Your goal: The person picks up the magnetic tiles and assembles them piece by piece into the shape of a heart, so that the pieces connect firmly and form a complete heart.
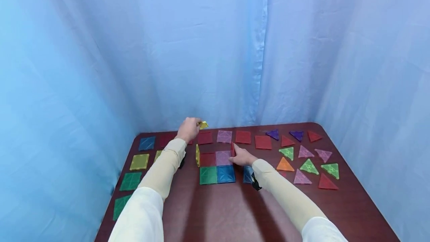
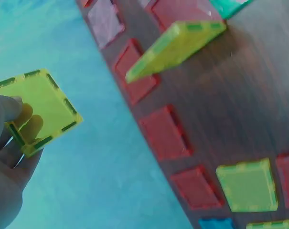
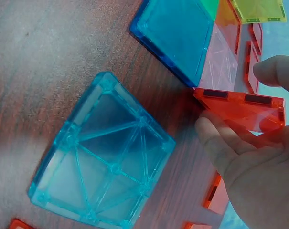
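Observation:
My left hand (image 1: 189, 127) holds a yellow square magnetic tile (image 2: 48, 107) by one side, raised over the table's far edge. On the table lies a flat block of square tiles: red (image 1: 207, 159) and pink (image 1: 223, 158) behind, green (image 1: 208, 175) and blue (image 1: 226, 173) in front. Another yellow tile (image 1: 197, 155) stands upright along the block's left side. A red tile (image 3: 249, 109) stands upright at the pink one's right edge. Against its outer face rest the extended fingers of my right hand (image 3: 251, 176), the thumb apart from it. Near my right wrist lies a light-blue tile (image 3: 106, 162).
Red and pink squares, including a pink square (image 1: 224, 136), line the table's back edge. Blue, yellow and green squares lie at left, among them a green square (image 1: 130, 181). Several triangles, such as an orange triangle (image 1: 285, 164), lie at right. Blue curtains (image 1: 201, 47) surround the table.

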### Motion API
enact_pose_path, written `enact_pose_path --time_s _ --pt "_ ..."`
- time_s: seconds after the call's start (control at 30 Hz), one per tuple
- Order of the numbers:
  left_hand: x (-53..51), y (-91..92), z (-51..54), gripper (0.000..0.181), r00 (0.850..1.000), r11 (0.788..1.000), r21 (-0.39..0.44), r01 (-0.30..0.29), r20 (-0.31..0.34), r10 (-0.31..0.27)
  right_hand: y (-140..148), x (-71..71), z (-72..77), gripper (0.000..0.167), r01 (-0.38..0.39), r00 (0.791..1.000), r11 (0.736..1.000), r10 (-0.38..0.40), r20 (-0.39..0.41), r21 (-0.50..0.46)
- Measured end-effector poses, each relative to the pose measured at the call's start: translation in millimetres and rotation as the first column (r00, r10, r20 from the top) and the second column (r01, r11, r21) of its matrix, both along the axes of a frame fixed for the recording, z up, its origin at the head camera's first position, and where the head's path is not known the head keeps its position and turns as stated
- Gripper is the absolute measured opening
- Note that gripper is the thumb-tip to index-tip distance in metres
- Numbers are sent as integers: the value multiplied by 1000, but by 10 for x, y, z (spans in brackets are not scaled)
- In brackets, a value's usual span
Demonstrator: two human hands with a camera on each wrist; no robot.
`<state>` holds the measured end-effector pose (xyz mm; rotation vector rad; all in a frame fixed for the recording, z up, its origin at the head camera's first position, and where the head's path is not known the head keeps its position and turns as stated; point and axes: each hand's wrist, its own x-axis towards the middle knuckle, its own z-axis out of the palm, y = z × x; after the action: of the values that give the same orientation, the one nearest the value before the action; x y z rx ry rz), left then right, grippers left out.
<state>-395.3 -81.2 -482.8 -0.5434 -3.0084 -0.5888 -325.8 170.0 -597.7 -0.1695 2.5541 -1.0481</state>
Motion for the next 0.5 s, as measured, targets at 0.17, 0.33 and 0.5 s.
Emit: enact_pose_path --time_s 0.17,0.33,0.5 --pt "-12 200 -236 20 997 994 -85 75 13 -74 -4 1 -40 82 14 1000 1000 -14 -20 -4" --pt "7 332 -454 20 996 992 -101 81 47 -76 3 28 -55 81 26 999 1000 -26 -28 -8" --pt "17 395 -622 19 996 995 -98 37 83 -29 8 46 -18 80 32 999 999 -33 -32 -38"
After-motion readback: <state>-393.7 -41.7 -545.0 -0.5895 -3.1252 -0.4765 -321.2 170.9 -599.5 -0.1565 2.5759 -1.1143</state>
